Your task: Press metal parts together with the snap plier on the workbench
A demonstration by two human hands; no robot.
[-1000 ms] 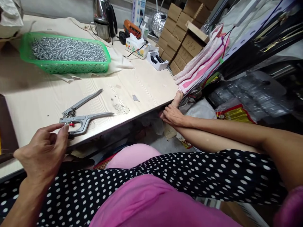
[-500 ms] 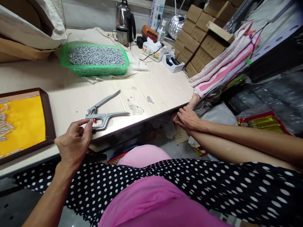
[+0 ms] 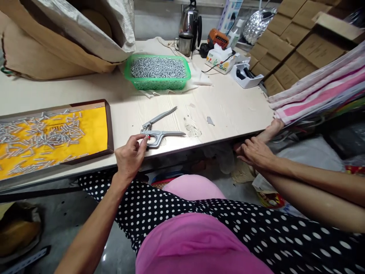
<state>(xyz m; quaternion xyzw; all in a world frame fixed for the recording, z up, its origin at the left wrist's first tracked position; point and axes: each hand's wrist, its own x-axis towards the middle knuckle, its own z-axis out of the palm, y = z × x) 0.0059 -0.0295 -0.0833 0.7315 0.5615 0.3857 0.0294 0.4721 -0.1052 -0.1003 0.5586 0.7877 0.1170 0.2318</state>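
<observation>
My left hand [image 3: 129, 154] is closed at the table's front edge, thumb and index finger pinching the head end of grey spring-loaded pliers [image 3: 167, 134]. The pliers lie on the tabletop with their handles spread to the right; a small red part shows at my fingertips. To the right, below the table edge, my right hand [image 3: 253, 151] is curled over my raised foot [image 3: 270, 131], some fingers partly hidden. Left of the pliers, a shallow dark-edged tray [image 3: 110, 127] lined in yellow holds many small silvery metal pieces [image 3: 54, 137].
A green basket [image 3: 159, 84] full of similar metal pieces stands behind the pliers. At the back are a metal kettle [image 3: 189, 24], a tissue box [image 3: 219, 61] and a white holder [image 3: 248, 82]. Stacked cardboard boxes [image 3: 316, 49] and pink-white cloths [image 3: 319, 93] line the right side.
The view has turned left, so everything sits further right and more of the yellow tray shows. My left hand keeps its pinch on the pliers, and my right hand stays at my foot.
</observation>
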